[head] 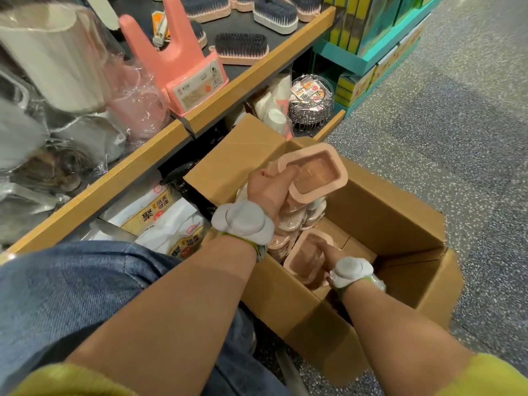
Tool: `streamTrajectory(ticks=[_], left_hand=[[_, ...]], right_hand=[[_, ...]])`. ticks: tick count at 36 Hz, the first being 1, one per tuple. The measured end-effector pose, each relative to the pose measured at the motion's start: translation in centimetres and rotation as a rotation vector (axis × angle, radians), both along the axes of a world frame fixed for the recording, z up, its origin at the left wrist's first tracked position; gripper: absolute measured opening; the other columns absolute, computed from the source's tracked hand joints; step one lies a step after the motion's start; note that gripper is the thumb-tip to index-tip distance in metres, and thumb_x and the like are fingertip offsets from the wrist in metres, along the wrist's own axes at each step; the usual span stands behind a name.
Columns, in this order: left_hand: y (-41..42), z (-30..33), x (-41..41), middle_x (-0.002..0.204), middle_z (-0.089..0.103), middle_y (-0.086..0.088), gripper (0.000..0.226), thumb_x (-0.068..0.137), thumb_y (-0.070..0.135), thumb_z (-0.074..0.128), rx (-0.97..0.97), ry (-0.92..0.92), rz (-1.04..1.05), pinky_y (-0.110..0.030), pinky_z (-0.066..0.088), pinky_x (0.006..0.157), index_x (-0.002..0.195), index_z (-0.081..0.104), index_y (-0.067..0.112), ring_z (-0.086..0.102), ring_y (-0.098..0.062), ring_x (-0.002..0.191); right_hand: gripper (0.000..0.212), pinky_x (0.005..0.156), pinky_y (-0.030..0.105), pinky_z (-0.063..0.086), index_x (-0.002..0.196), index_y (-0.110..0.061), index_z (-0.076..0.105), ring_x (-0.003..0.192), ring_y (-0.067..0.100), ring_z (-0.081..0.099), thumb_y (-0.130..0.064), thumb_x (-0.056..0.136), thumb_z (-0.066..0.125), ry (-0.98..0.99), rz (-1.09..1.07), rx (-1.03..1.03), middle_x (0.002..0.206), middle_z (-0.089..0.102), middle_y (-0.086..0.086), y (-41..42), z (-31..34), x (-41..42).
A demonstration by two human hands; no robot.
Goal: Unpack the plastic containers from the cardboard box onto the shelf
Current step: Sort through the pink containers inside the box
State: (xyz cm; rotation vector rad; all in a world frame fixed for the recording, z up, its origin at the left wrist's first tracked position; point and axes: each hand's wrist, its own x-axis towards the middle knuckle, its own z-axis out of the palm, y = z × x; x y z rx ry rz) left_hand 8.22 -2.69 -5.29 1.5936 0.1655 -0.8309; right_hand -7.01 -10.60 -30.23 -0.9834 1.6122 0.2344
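Note:
An open cardboard box (394,224) stands on the floor beside the wooden-edged shelf (120,178). My left hand (268,187) grips a stack of pink plastic containers (317,175) above the box, thumb hooked over the top one's rim. Lower down, my right hand (328,258) reaches into the box and holds another pink container (305,258), fingers inside it. More wrapped pink containers (291,224) lie between the two. Each wrist carries a grey band device.
The upper shelf holds a pink stand (183,72), scrub brushes (243,47) and wrapped jugs (57,58). The lower shelf has paper-goods packs (160,218) and wire racks (311,101). A teal display (371,41) stands at the back right. My denim-clad knee (71,281) is at the left.

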Motion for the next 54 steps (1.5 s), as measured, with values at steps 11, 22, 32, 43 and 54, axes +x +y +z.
streamTrajectory(ticks=[11, 22, 32, 43, 54], left_hand=[[0.4, -0.7, 0.6, 0.074, 0.067, -0.008, 0.033, 0.080, 0.032, 0.073, 0.005, 0.020, -0.018, -0.014, 0.042, 0.039, 0.096, 0.065, 0.004, 0.060, -0.019, 0.056], [0.5, -1.2, 1.3, 0.115, 0.069, -0.013, 0.056, 0.081, 0.045, 0.065, 0.000, 0.092, 0.018, -0.031, 0.048, 0.077, 0.123, 0.060, 0.008, 0.065, -0.030, 0.096], [1.0, -1.1, 2.4, 0.116, 0.067, -0.017, 0.088, 0.048, 0.060, 0.052, -0.008, 0.094, -0.060, -0.052, 0.054, 0.079, 0.125, 0.056, 0.016, 0.066, -0.038, 0.096], [4.0, 6.6, 3.3, 0.086, 0.058, -0.011, 0.078, 0.062, 0.037, 0.060, -0.179, 0.051, -0.040, -0.043, 0.053, 0.068, 0.132, 0.045, 0.006, 0.061, -0.025, 0.067], [10.1, 15.1, 7.0, 0.108, 0.073, -0.004, 0.038, 0.082, 0.029, 0.064, -0.382, -0.190, 0.162, -0.043, 0.060, 0.075, 0.119, 0.059, 0.024, 0.072, -0.020, 0.090]], right_hand=[[0.068, 0.104, 0.045, 0.043, 0.135, -0.003, 0.047, 0.119, 0.040, 0.054, -0.044, 0.082, 0.064, 0.024, 0.108, -0.124, 0.131, 0.057, 0.020, 2.4, 11.5, 2.0], [0.066, 0.104, 0.043, 0.042, 0.131, -0.001, 0.048, 0.119, 0.035, 0.054, -0.037, 0.080, 0.070, 0.191, 0.170, -0.185, 0.126, 0.057, 0.018, 2.8, 11.8, 3.1], [0.048, 0.080, 0.025, 0.044, 0.129, -0.001, 0.053, 0.115, 0.024, 0.055, -0.034, 0.095, 0.052, 0.190, 0.209, -0.230, 0.122, 0.058, 0.010, 2.1, 14.4, 3.0], [0.049, 0.085, 0.035, 0.041, 0.132, -0.001, 0.047, 0.115, 0.040, 0.054, -0.026, 0.091, 0.055, -0.248, -0.243, -0.436, 0.118, 0.058, 0.018, -0.7, 21.9, 0.8], [0.049, 0.076, 0.036, 0.043, 0.130, -0.007, 0.053, 0.115, 0.034, 0.052, -0.038, 0.095, 0.037, -0.539, -0.287, -0.670, 0.130, 0.053, 0.020, 0.4, 33.3, 5.1]])
